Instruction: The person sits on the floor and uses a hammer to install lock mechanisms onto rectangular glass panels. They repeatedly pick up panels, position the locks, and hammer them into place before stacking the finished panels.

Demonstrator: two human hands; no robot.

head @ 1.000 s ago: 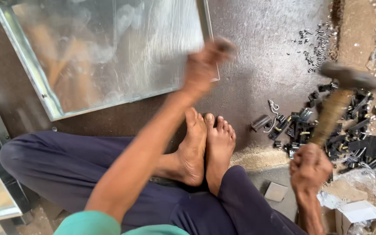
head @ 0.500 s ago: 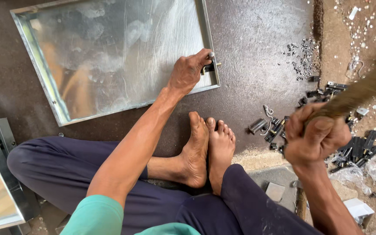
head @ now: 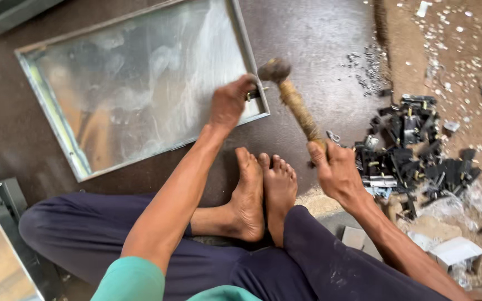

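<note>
The right hand grips a hammer whose head sits just right of the left hand, which pinches a small metal piece against the galvanised tray's right rim

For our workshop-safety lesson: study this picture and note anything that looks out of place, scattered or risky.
Black metal fittings lie in a loose heap on the floor, with small bits scattered beyond. Bare feet rest close to where the right hand swings the hammer, whose head is beside the left hand on the metal tray rim.
</note>
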